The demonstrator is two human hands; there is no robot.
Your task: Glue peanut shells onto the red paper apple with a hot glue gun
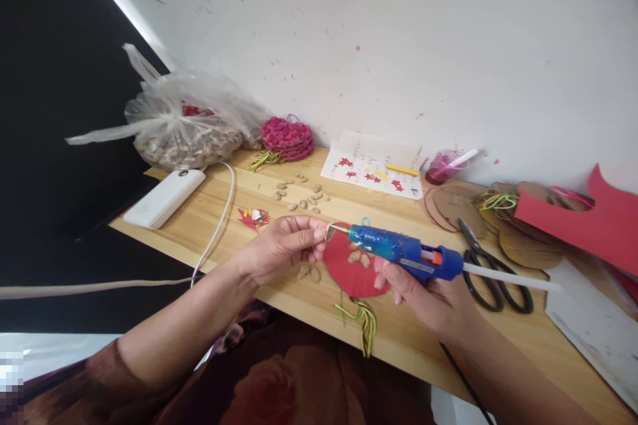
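Note:
My right hand (419,292) is wrapped round a blue hot glue gun (393,249) with a white glue stick poking out of its back. The gun's metal nozzle points left, meeting a small tan shell, seemingly a peanut shell (329,233), pinched in the fingertips of my left hand (286,246). Below both hands lies a red disc (343,272) with a few similar shells (359,257) grouped on it. A yellow-green tassel (367,325) hangs from its near edge, and a blue loop (366,221) shows at its far edge. My right hand partly covers the disc.
Loose shells (304,204) are scattered beyond the disc. A tied plastic bag (184,139), a white power bank (164,199) and stacked pink discs (288,139) stand left. Paper with red stars (373,166) lies at the back; black scissors (491,272) and red card (573,219) lie right.

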